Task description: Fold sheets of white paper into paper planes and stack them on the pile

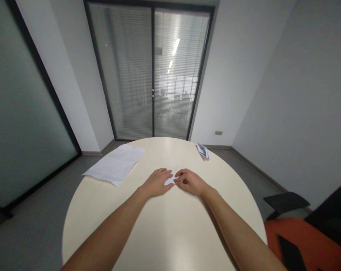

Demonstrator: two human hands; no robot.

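A small piece of white paper (169,181) lies on the round table in front of me, partly covered by my fingers. From its left side, my left hand (158,182) holds it down with thumb and fingers. My right hand (191,181) has its fingers bent and pinched on the paper's right edge. Both hands rest low on the tabletop, fingertips almost meeting. How the paper is folded under them is too small to tell.
On the cream round table (165,229), a large creased white sheet (116,163) overhangs the left edge. A small folded paper item (203,151) sits near the far right edge. An orange chair (306,241) with black armrests stands at the right. Glazed doors (153,75) are behind.
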